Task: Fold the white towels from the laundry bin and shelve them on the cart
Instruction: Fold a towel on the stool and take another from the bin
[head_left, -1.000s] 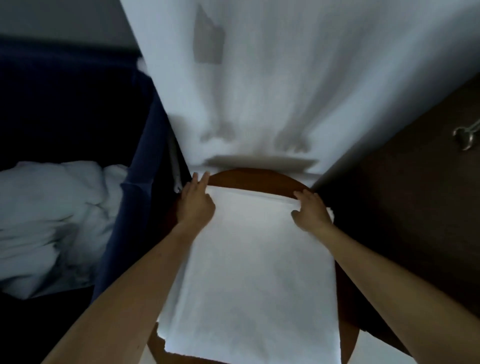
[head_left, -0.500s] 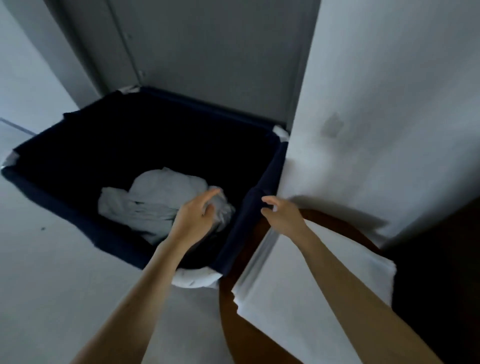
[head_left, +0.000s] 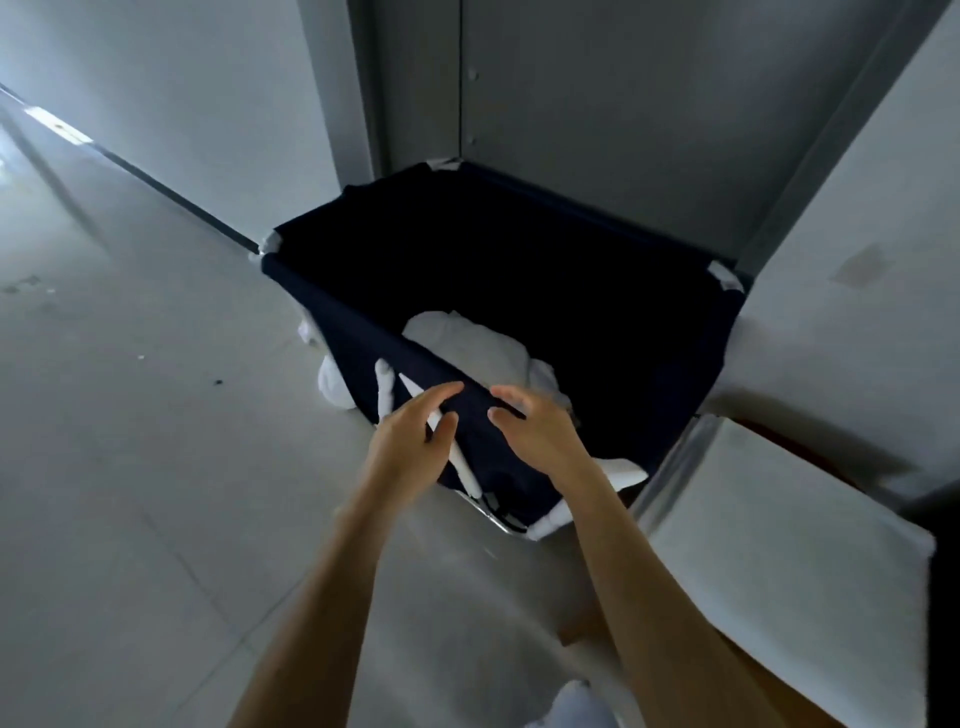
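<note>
- Pale grey floor tiles (head_left: 130, 467) fill the left of the head view, with a grey door (head_left: 597, 104) behind and a white wall (head_left: 857, 338) on the right.
- A laundry bin (head_left: 545, 270) of dark navy cloth stands against the door. It is box-shaped, and its near rim runs on a slant from upper left to lower right.
- Low inside the bin lies a crumpled white towel (head_left: 467, 348). It is a rumpled heap near the front wall with no clear long axis.
- On the right, just beside the bin, a folded white towel (head_left: 789, 551) lies flat on a brown table (head_left: 779, 696). Its long axis runs from the bin's corner toward the lower right.
- The left hand (head_left: 410, 441) and the right hand (head_left: 540, 436) hover side by side over the bin's near rim. Their fingers are spread and loosely bent, and they grasp nothing.
- White cloth (head_left: 332, 384) bulges out under the bin's left foot.
- The near rim and front wall stand between the hands and the crumpled towel.
</note>
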